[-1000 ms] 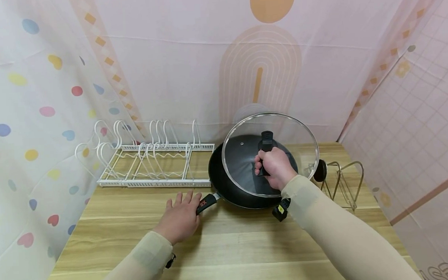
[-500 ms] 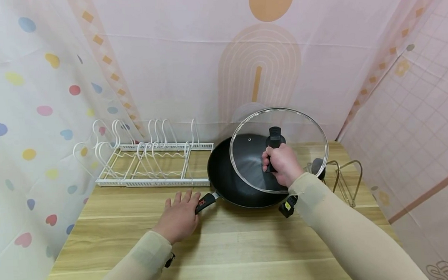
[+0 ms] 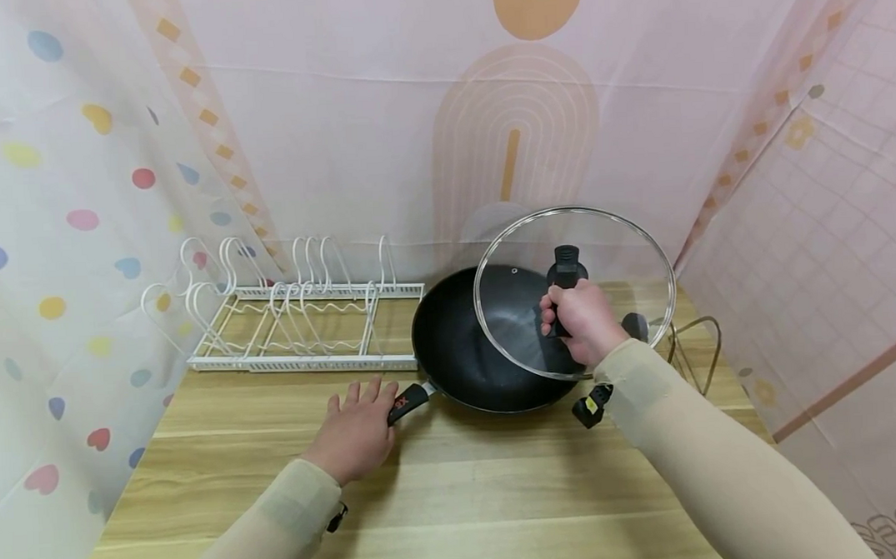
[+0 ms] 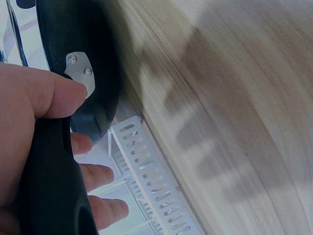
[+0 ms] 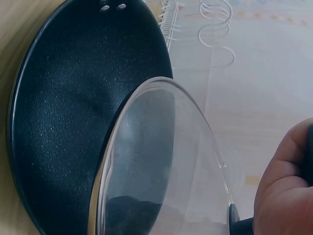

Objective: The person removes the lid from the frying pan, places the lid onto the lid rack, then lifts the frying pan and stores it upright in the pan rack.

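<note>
A black wok [image 3: 458, 346] stands on the wooden table, its inside in sight. My left hand [image 3: 355, 429] holds its black handle [image 3: 408, 402]; in the left wrist view the thumb [image 4: 58, 95] lies on one side and the other fingertips show past the far side. With curled fingers my right hand [image 3: 588, 319] grips the upright black handle of a clear glass lid [image 3: 521, 239]. The lid is raised and tilted over the right part of the wok. In the right wrist view, the lid's metal rim [image 5: 195, 105] crosses in front of the wok [image 5: 73, 107].
A white wire rack [image 3: 302, 365] with several upright loops stands left of the wok. To the right is a small brass-coloured wire rack [image 3: 710, 356], partly hidden by the lid and right arm. Printed curtains [image 3: 337, 151] hang behind the table and at both sides.
My right hand has moved the lid rightward and slightly up, uncovering more of the wok's left side. The left hand stays on the wok's handle.
</note>
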`<state>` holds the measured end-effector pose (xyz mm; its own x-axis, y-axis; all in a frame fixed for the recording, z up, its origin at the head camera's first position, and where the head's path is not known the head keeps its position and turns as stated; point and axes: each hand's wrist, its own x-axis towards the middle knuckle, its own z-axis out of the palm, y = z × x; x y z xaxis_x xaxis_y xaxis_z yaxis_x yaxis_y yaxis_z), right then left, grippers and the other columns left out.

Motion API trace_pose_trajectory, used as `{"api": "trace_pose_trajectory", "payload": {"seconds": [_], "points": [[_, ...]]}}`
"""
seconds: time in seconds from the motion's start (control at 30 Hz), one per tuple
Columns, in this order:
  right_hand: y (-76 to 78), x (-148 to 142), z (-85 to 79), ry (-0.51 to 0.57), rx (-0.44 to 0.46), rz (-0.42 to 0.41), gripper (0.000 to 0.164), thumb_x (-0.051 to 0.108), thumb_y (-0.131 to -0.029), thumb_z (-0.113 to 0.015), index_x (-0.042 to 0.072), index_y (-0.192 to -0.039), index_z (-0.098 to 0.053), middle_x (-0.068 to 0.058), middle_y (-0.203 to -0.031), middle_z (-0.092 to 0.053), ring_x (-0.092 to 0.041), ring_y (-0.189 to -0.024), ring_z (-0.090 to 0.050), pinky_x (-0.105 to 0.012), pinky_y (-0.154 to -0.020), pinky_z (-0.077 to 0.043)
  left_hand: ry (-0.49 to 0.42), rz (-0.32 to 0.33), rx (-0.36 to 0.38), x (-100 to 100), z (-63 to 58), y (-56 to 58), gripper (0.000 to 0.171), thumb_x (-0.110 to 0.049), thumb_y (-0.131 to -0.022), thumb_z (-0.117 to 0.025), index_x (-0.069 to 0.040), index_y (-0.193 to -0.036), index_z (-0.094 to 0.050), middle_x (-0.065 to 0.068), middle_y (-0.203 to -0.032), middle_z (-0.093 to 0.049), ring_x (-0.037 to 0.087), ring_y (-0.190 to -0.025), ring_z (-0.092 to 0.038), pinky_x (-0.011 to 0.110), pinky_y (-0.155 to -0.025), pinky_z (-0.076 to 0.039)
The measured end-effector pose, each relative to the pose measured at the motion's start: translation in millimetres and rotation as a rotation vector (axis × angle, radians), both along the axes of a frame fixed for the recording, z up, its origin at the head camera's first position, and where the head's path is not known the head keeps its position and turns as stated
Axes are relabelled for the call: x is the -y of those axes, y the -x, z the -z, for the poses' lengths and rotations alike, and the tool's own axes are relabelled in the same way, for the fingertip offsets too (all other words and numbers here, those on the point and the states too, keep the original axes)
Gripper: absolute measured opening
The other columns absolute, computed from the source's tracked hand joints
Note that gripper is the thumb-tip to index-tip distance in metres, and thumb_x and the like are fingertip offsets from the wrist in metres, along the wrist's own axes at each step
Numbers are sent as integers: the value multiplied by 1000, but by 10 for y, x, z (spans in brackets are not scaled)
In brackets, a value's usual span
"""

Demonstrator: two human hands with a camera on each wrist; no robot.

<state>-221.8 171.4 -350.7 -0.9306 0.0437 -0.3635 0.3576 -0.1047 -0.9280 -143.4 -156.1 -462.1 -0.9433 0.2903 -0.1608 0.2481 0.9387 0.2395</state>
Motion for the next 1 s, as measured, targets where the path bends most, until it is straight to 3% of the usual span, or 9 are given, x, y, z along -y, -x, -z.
{"api": "trace_pose_trajectory", "payload": {"seconds": [0.33, 1.0], "points": [[-31, -145, -42, -1, -22, 0, 10, 13, -112, -40, 11, -117, -33, 5, -74, -53, -7, -58, -47, -21, -54, -47, 17, 6, -10, 3, -8, -4, 63, -22, -101, -57, -3, -159, -41, 28, -166, -37, 60, -151, -31, 80, -116, -26], [-91, -456, -135, 0, -58, 39, 2, 8, -109, -41, 7, -108, -40, 6, -70, -55, -4, -55, -48, -19, -51, -48, 19, 5, 3, 2, 14, 26, 65, -24, -102, -54, -3, -162, -37, 28, -167, -34, 60, -152, -29, 79, -118, -24]]}}
